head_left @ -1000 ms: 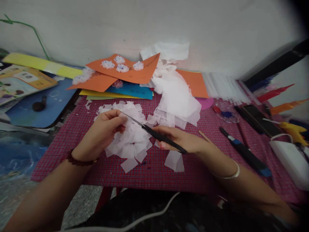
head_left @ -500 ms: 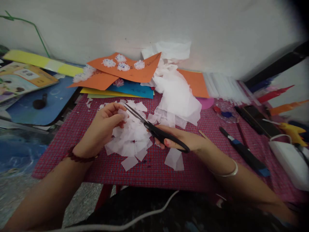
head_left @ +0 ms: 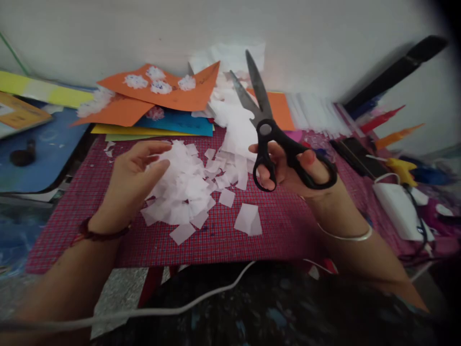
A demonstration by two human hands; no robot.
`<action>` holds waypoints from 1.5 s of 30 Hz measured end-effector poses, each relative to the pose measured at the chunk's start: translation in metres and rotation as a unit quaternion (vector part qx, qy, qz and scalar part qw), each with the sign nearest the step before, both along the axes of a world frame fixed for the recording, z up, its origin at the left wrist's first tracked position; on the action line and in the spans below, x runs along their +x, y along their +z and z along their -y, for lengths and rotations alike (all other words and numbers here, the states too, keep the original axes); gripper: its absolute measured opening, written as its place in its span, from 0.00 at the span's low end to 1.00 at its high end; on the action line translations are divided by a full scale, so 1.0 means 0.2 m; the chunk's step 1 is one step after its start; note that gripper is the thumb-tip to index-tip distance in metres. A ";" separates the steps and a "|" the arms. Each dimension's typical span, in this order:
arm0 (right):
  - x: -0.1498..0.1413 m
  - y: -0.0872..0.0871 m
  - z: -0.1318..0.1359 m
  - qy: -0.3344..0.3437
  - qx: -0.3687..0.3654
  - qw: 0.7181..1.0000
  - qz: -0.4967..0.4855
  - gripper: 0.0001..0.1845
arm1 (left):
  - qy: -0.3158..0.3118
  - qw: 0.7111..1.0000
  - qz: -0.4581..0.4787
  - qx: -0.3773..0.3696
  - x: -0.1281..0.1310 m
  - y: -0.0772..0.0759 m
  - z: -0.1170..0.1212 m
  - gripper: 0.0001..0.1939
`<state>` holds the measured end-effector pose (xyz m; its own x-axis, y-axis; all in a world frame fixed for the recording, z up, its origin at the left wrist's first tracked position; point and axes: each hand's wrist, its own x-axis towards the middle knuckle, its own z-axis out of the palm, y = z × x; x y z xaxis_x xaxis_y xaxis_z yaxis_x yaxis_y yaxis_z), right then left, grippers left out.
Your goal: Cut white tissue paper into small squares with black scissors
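My right hand [head_left: 288, 168] holds black-handled scissors [head_left: 265, 115] by the finger loops. Their blades are spread and point up and away, raised above the table. To the left, my left hand [head_left: 135, 173] hovers by the edge of a heap of white paper pieces [head_left: 183, 187], fingers curved and apart with nothing between them. Two overlapping square pieces [head_left: 248, 219] lie on the checked cloth, right of the heap. Larger white sheets [head_left: 236, 122] are stacked behind, partly hidden by the scissors.
Orange card [head_left: 173, 98] with white tufts lies on coloured sheets at the back against the wall. Clear sticks [head_left: 317, 113], a dark phone-like object [head_left: 363, 156] and a white device [head_left: 401, 209] are on the right. A blue board [head_left: 46, 158] lies at the left. A white cable [head_left: 187, 310] crosses my lap.
My right hand has lifted the scissors, turned them upward and spread the blades. My left hand's fingers have opened, and the paper piece they pinched is out of them. The view has shifted right.
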<state>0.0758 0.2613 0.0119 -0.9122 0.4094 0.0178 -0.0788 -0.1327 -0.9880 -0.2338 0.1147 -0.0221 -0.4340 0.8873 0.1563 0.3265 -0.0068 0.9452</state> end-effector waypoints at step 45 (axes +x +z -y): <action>0.04 -0.24 0.11 0.210 0.048 0.977 0.001 0.40 | -0.083 0.950 0.294 -0.067 0.15 0.21 0.12 0.31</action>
<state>0.0847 0.2397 -0.0351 -0.9993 -0.0035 0.0361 -0.0359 -0.0590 -0.9976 -0.2033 0.0900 0.0195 -0.2646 0.9456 -0.1891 -0.2523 0.1213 0.9600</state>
